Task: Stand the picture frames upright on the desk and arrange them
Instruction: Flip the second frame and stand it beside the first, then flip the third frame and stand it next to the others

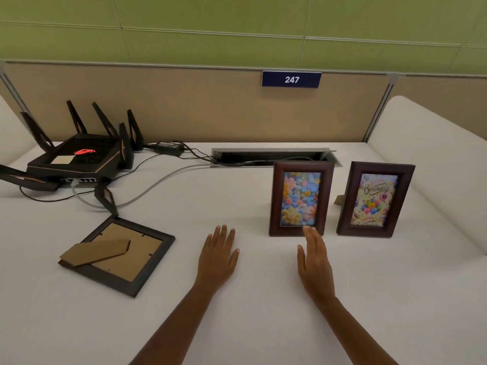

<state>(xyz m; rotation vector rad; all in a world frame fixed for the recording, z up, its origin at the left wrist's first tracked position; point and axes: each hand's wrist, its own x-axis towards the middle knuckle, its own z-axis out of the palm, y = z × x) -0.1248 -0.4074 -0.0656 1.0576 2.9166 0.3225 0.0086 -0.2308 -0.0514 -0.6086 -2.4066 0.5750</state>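
Note:
Two dark wooden picture frames stand upright on the white desk (237, 312): the flower frame (301, 198) and, to its right, the birthday frame (375, 200). A third dark frame (118, 255) lies face down at the left, its cardboard back and stand showing. My left hand (218, 256) rests flat and empty on the desk between the lying frame and the flower frame. My right hand (315, 262) hovers open just in front of the flower frame, fingertips near its lower edge; whether they touch it I cannot tell.
A black router (79, 159) with several antennas sits at the back left, its cables (158, 183) trailing across the desk to a cable slot (271, 156) at the back. A beige partition with a "247" sign (291, 79) stands behind. A white side panel (434, 154) borders the right.

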